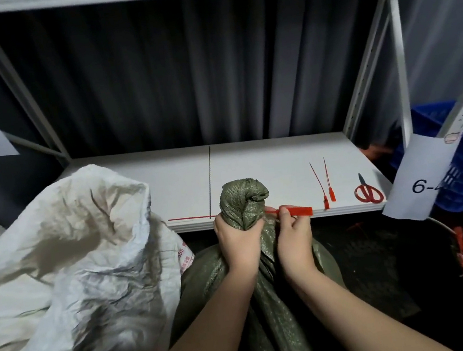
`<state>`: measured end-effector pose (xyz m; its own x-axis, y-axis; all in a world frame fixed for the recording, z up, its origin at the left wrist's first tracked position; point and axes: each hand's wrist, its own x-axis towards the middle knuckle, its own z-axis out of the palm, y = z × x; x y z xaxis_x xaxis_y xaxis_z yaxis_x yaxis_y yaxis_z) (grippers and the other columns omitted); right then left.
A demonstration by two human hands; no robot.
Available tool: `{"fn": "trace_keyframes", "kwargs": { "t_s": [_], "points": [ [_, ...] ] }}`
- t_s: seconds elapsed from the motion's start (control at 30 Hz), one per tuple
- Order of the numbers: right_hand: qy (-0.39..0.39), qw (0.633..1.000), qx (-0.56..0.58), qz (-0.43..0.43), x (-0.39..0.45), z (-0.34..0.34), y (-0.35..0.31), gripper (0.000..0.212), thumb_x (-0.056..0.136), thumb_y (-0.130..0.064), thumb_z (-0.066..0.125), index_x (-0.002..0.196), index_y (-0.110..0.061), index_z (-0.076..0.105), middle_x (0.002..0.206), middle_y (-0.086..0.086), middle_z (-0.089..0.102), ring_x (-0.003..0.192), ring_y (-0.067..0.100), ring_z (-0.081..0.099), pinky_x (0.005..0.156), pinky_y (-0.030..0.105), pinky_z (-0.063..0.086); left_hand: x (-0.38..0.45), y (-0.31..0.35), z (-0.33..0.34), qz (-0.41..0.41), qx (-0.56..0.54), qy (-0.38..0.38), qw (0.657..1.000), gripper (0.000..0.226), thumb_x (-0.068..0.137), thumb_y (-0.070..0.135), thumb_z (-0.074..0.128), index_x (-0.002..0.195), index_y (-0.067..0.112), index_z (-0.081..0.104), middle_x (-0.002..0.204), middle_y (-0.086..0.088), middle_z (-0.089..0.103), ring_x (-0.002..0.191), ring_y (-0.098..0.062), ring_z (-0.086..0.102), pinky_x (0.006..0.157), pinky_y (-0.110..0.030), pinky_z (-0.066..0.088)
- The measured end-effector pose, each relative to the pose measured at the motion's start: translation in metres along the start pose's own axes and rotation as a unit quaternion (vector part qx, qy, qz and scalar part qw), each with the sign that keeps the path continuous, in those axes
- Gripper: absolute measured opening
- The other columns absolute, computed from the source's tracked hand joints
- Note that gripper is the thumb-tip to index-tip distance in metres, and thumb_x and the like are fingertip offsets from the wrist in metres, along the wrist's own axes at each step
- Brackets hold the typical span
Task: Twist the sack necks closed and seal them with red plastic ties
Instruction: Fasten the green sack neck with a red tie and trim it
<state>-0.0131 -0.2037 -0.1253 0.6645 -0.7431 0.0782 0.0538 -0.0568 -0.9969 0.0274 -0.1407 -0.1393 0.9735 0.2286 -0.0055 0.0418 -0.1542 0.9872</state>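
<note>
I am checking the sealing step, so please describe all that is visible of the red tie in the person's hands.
The red tie is thin plastic: a flat rectangular tag end and a long narrow tail. It lies level across the twisted neck of the green sack. The right hand pinches it beside the tag; the left hand grips the neck. The tail shows again at the left, over the shelf edge. Whether it is locked cannot be seen.

The green woven sack (257, 284) stands upright, its neck (243, 203) twisted shut; a red tie (295, 212) crosses it; two spare ties (326, 191) lie right.
</note>
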Motion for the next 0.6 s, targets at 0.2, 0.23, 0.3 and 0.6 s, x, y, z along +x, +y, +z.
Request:
{"fn": "trace_keyframes", "kwargs": {
  "t_s": [0.2, 0.23, 0.3, 0.6],
  "points": [
    [-0.029, 0.99, -0.116, -0.072, -0.011, 0.0, 0.005, 0.013, 0.096, -0.017, 0.052, 0.104, -0.014, 0.062, 0.095, -0.001, 0.067, 0.086, 0.008, 0.055, 0.075, 0.019, 0.036, -0.002, 0.006, 0.0, -0.001, 0.011, 0.014, 1.0, 0.055, 0.06, 0.022, 0.083, 0.103, 0.002, 0.054, 0.107, -0.015, 0.059, 0.1, -0.03, 0.06, 0.085, -0.039, 0.05],
    [-0.031, 0.984, -0.146, -0.095, -0.015, 0.0, 0.006, 0.019, 0.095, -0.017, 0.053, 0.11, -0.018, 0.064, 0.099, -0.002, 0.066, 0.093, 0.008, 0.053, 0.081, 0.02, 0.037, -0.003, 0.008, 0.0, 0.0, 0.02, 0.022, 1.0, 0.054, 0.062, 0.023, 0.083, 0.103, 0.002, 0.054, 0.108, -0.015, 0.058, 0.101, -0.03, 0.059, 0.084, -0.037, 0.049],
    [-0.042, 0.973, -0.187, -0.129, -0.021, 0.003, 0.005, 0.029, 0.094, -0.018, 0.055, 0.121, -0.022, 0.063, 0.096, -0.006, 0.058, 0.099, 0.009, 0.044, 0.088, 0.023, 0.035, -0.004, 0.011, 0.0, -0.006, 0.042, 0.035, 0.998, 0.053, 0.067, 0.029, 0.081, 0.104, 0.004, 0.053, 0.11, -0.015, 0.056, 0.104, -0.031, 0.057, 0.084, -0.036, 0.047],
    [-0.087, 0.987, -0.106, -0.089, -0.023, 0.014, 0.005, 0.056, 0.082, -0.042, 0.061, 0.131, -0.016, 0.055, 0.113, -0.008, 0.061, 0.114, 0.02, 0.052, 0.105, 0.034, 0.038, 0.0, 0.006, -0.007, 0.014, 0.089, -0.017, 0.996, 0.06, 0.072, 0.024, 0.08, 0.117, 0.003, 0.046, 0.123, -0.017, 0.049, 0.116, -0.034, 0.052, 0.092, -0.04, 0.043]
  ]
}}
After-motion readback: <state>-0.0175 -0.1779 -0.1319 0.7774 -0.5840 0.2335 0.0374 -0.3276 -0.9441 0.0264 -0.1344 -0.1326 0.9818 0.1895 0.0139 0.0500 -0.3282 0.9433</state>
